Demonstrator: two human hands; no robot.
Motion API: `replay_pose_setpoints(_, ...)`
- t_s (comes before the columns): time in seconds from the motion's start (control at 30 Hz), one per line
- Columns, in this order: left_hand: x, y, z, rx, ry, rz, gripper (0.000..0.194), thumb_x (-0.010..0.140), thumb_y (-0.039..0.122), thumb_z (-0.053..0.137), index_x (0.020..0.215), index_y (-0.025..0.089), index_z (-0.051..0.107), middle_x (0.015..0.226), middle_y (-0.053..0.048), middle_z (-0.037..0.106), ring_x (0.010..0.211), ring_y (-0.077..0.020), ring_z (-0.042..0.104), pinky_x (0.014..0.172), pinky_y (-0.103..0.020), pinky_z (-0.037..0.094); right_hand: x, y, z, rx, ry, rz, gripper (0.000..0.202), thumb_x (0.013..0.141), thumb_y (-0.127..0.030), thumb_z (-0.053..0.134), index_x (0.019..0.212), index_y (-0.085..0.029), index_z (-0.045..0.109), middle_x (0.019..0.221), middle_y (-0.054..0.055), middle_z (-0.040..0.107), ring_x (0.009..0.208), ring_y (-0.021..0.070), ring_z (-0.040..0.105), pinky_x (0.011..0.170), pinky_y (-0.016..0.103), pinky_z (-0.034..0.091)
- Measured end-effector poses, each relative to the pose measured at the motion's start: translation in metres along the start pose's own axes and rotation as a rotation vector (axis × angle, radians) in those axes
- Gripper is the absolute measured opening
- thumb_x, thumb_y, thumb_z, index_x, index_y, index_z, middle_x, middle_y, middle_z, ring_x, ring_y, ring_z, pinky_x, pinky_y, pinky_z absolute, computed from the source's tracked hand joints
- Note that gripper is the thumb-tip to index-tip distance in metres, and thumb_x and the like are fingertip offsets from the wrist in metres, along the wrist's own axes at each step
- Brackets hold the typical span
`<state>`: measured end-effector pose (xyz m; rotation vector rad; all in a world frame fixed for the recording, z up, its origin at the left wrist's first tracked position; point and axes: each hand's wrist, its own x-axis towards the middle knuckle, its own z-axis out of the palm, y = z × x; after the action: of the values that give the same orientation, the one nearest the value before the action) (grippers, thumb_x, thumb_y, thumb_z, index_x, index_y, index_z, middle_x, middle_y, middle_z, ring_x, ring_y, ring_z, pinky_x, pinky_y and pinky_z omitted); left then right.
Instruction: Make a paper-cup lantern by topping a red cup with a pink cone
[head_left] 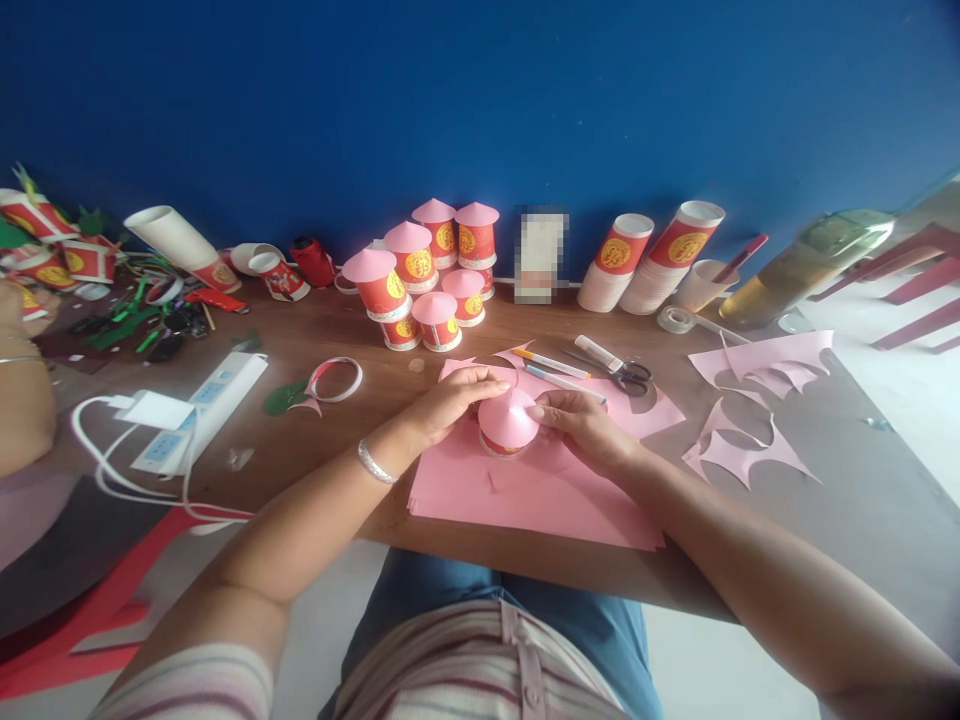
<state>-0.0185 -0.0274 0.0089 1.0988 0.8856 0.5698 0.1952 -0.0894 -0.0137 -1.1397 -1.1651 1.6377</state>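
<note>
Cone: shiny pink paper cone (512, 418), point up, capping a red-and-white paper cup (504, 452) above pink paper sheets (457, 490) on the brown wooden desk (337, 420).
Axis: roughly upright, between both hands, neither clearly nearer.
Right hand (581, 422): fingers closed on the cone's right rim, thumb on top.
Left hand (465, 395): fingers at the far-left edge; pinching or merely steadying, cannot tell.
Hidden: most of the cup; the right fingertips underneath.
Blurred out: a pixelated upright rectangular object (541, 255) by the wall.

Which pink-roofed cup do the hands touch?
The cup over the pink paper, between left hand and right hand; the other roofed cups stand farther back, untouched.
</note>
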Motion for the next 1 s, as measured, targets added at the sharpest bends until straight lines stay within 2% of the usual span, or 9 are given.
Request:
replay_pose_setpoints(0.27, -0.003, -0.003, -0.003, -0.006, -0.026, 0.022, 0.048, 0.071, 0.056, 0.089, 0.082, 0.017, 0.064, 0.072, 0.001, 0.059, 0.068, -0.0132, 0.049, 0.065, -0.028, 0.033, 0.000, 0.002, -0.003, -0.036, 0.002, -0.008, 0.051, 0.068, -0.066, 0.090, 0.066, -0.021, 0.068, 0.062, -0.002, 0.057, 0.063, 0.0143, 0.048, 0.065, 0.032, 0.038)
replay_pose_setpoints(0.47, -0.009, -0.001, -0.004, -0.102, 0.004, -0.006, 0.055, 0.066, 0.061, 0.092, 0.078, 0.017, 0.060, 0.070, 0.003, 0.054, 0.063, -0.0106, 0.046, 0.059, -0.027, 0.031, 0.001, 0.007, -0.006, -0.045, 0.003, -0.023, 0.048, 0.072, -0.064, 0.089, 0.066, -0.021, 0.069, 0.063, -0.001, 0.058, 0.063, 0.0142, 0.048, 0.066, 0.032, 0.037)
replay_pose_setpoints(0.57, -0.016, -0.001, -0.008, -0.074, -0.006, -0.027, 0.058, 0.066, 0.063, 0.092, 0.076, 0.018, 0.057, 0.066, 0.004, 0.051, 0.058, -0.0093, 0.044, 0.054, -0.026, 0.031, 0.001, 0.007, -0.006, -0.041, -0.007, -0.036, 0.046, 0.073, -0.062, 0.089, 0.066, -0.021, 0.069, 0.064, -0.001, 0.059, 0.063, 0.0138, 0.048, 0.067, 0.032, 0.038)
replay_pose_setpoints(0.7, -0.023, -0.004, -0.013, -0.029, -0.025, -0.050, 0.053, 0.066, 0.056, 0.093, 0.078, 0.016, 0.061, 0.066, 0.004, 0.050, 0.058, -0.0082, 0.045, 0.050, -0.023, 0.030, 0.001, 0.006, -0.005, -0.027, -0.008, -0.029, 0.046, 0.071, -0.061, 0.091, 0.066, -0.020, 0.069, 0.063, -0.002, 0.058, 0.062, 0.0132, 0.046, 0.066, 0.032, 0.038)
replay_pose_setpoints(1.0, -0.022, -0.009, -0.013, -0.163, -0.034, -0.080, 0.049, 0.064, 0.046, 0.097, 0.076, 0.015, 0.061, 0.068, 0.002, 0.055, 0.058, -0.0074, 0.049, 0.048, -0.019, 0.033, 0.002, 0.004, -0.004, -0.037, -0.009, -0.019, 0.052, 0.070, -0.067, 0.090, 0.066, -0.020, 0.068, 0.062, -0.002, 0.057, 0.061, 0.0129, 0.048, 0.063, 0.030, 0.038)
